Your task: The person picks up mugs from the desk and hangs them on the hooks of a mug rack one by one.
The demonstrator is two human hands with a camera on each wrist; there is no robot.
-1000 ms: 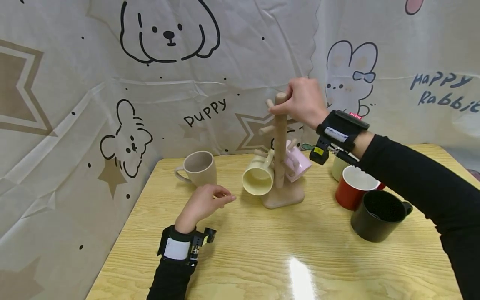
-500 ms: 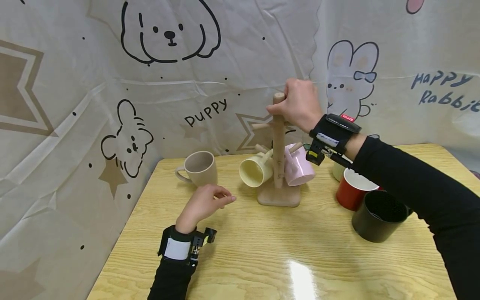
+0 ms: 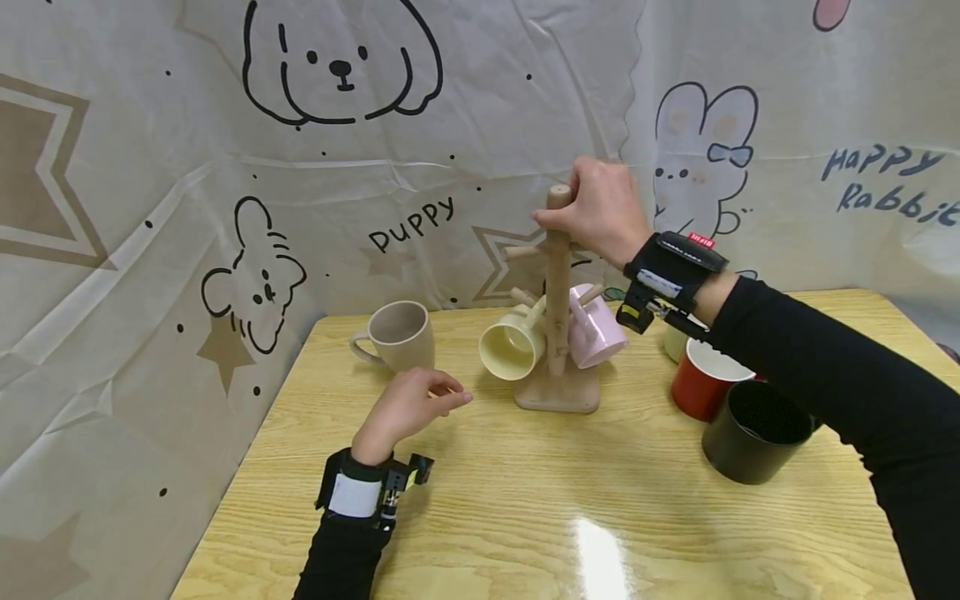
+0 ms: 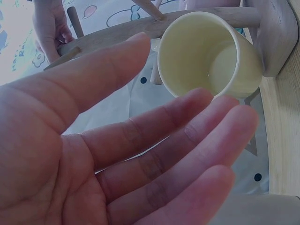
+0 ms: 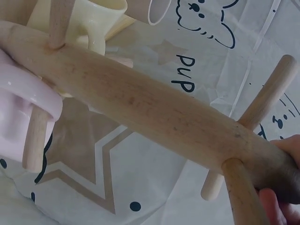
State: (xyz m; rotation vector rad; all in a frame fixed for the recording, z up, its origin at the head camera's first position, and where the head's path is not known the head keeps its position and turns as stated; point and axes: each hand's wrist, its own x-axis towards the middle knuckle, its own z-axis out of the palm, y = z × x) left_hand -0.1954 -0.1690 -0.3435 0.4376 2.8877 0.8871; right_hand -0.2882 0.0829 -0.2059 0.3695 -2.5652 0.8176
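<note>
My right hand (image 3: 603, 204) grips the upper post of a wooden mug tree (image 3: 557, 283), whose square base (image 3: 557, 392) sits on the table. A pale yellow mug (image 3: 512, 343) hangs by its handle from a low peg on the left, its mouth facing forward. On the right side a pink mug (image 3: 597, 329) hangs from another peg, seen in the right wrist view with the peg (image 5: 35, 140) through its handle. My left hand (image 3: 408, 408) hovers over the table with relaxed fingers and holds nothing, near the yellow mug and a beige mug (image 3: 403, 337).
At the right stand a black mug (image 3: 757, 433), a red mug (image 3: 708, 379) with a white inside and a light green mug (image 3: 675, 340), partly hidden by the right arm. A printed curtain (image 3: 375, 167) hangs behind the wooden table (image 3: 480, 517).
The mug tree has turned about its post in my right hand, and its hanging mugs have shifted with it. Over the last half second it barely moves. The left hand stays still.
</note>
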